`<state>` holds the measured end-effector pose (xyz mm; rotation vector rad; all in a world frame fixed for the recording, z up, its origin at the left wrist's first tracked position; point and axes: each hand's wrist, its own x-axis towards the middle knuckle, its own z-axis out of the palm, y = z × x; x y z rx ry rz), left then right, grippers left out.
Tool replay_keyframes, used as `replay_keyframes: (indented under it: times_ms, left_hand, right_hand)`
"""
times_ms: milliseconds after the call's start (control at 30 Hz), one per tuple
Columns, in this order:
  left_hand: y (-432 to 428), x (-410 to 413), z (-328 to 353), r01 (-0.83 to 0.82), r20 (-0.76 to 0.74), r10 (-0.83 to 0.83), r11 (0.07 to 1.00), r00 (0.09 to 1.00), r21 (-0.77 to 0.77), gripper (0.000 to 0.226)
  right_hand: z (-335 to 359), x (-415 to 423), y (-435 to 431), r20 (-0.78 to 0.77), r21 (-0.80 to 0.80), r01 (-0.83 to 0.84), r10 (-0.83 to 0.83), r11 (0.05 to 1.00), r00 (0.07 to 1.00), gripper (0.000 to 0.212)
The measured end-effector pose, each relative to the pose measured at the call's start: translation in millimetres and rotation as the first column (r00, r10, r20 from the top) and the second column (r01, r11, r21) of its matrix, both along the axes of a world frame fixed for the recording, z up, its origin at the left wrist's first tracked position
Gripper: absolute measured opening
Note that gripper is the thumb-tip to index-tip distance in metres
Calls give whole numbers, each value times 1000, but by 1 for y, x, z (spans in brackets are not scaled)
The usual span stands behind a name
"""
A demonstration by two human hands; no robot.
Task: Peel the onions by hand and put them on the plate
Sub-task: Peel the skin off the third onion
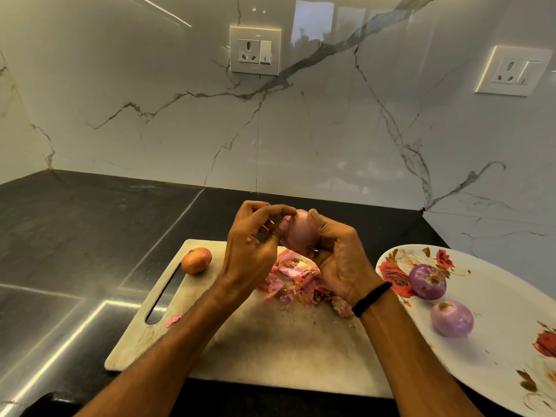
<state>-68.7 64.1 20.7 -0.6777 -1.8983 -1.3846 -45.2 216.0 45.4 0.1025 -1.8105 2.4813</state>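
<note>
A pale pink, partly peeled onion (298,233) is held above the cutting board (270,335). My right hand (337,260) cups it from the right with the thumb on its top. My left hand (252,248) pinches a strip of skin at the onion's left side. One unpeeled brown onion (196,260) lies at the board's far left corner. A heap of pink peels (296,278) lies on the board under my hands. Two peeled purple onions (427,281) (452,319) sit on the flowered white plate (505,326) at the right.
The board rests on a dark stone counter (75,236) that meets a white marble wall with two sockets (255,51). A stray bit of peel (173,320) lies by the board's handle slot. The plate overhangs the right edge of view.
</note>
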Motion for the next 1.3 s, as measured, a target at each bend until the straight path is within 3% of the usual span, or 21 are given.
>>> replay_keyframes:
  times_ms: [400,667,800,900,1000,1067,1200,1300]
  left_hand:
    - [0,-5,-3,-77,-55,73,994,996,-72,20]
    - [6,-7,-12,-120,-40,114,971,993,-206,22]
    - [7,0,-6,-48,61,54,994,997,-99,18]
    - [6,4,2,61,197,-62,998,978,10,14]
    - [5,5,1,128,259,-100,988,961,-92,47]
    - [4,3,0,144,298,-112,986,948,-88,52]
    - [0,4,4,177,372,-210,977,904,122,35]
    - [-2,8,9,190,387,-253,962,886,195,45]
  right_hand:
    - [-5,-4,5,-59,191,39,-29,981,998,49]
    - [-7,-4,5,-38,178,30,-24,984,999,47]
    - [-2,-4,4,36,36,41,-42,999,998,47]
    - [1,-4,3,49,26,81,-83,996,995,56]
    - [-1,-6,3,-7,134,107,-107,985,994,60]
    - [-2,-6,3,3,134,79,-80,988,997,58]
    - [-2,-6,7,9,-3,-32,32,999,999,49]
    - [-3,-6,7,-60,9,-69,70,998,996,47]
